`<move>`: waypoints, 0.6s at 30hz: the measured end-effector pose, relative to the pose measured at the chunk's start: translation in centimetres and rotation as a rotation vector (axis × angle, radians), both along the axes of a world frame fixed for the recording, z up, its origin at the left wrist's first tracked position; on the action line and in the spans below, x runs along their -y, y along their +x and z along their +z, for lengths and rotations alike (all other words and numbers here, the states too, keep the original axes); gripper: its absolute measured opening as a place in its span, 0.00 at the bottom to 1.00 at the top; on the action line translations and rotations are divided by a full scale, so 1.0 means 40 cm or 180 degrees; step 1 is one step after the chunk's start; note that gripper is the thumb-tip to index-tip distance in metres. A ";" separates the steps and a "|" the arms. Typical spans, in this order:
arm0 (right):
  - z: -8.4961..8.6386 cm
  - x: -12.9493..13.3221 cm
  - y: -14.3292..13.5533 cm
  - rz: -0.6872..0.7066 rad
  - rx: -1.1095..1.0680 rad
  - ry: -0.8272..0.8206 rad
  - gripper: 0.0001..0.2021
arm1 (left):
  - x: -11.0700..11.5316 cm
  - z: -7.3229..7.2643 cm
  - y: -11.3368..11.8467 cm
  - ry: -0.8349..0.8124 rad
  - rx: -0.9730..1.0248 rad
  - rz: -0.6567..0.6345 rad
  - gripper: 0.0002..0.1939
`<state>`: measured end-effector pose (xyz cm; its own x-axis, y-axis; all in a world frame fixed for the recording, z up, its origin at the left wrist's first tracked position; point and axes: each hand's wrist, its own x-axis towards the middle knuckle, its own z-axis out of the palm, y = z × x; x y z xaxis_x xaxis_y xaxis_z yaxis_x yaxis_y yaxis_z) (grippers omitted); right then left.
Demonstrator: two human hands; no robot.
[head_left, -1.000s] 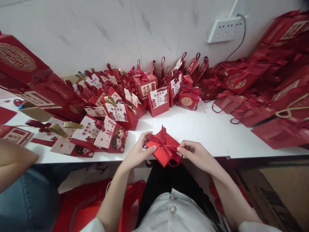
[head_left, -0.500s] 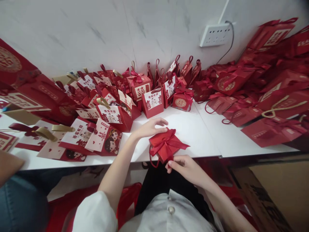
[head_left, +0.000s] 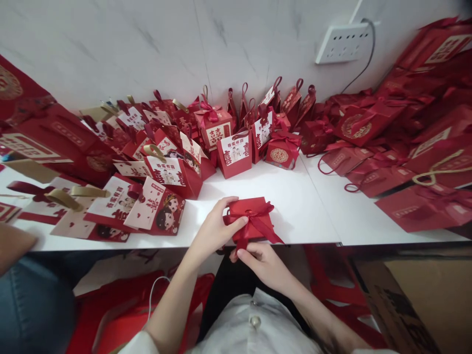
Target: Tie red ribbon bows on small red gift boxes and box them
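Note:
A small red gift box (head_left: 258,227) tied with a dark red ribbon bow (head_left: 254,216) lies at the front edge of the white table (head_left: 295,201). My left hand (head_left: 217,226) holds the box by its left side, with its thumb across the top near the knot and its other fingers at the far left corner. Just below the front of the box, my right hand (head_left: 263,263) pinches a ribbon tail (head_left: 241,243) between thumb and fingers. Part of the box's left side is hidden behind my left hand.
Several red and white gift boxes (head_left: 236,152) with ribbon loops stand along the wall and at the left. Red gift bags (head_left: 361,123) are heaped at the right. A power strip (head_left: 342,44) hangs on the wall. Another person's arm (head_left: 14,246) reaches in at far left.
My left hand has come down from above the box's far corner and closed on its left side. The box has turned, and my right hand has shifted left with the ribbon tail.

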<state>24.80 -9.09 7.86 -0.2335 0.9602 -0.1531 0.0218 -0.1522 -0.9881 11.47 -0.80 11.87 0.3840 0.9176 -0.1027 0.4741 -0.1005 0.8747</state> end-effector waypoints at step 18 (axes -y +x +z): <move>0.001 -0.004 0.017 0.0455 0.0219 0.0122 0.14 | 0.001 -0.031 0.040 -0.0263 0.0303 0.0425 0.22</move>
<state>25.49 -8.95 7.91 -0.3585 0.9234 -0.1372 0.1082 -0.1049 -0.9886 13.09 -0.85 10.62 0.2711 0.9510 -0.1490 0.3930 0.0319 0.9190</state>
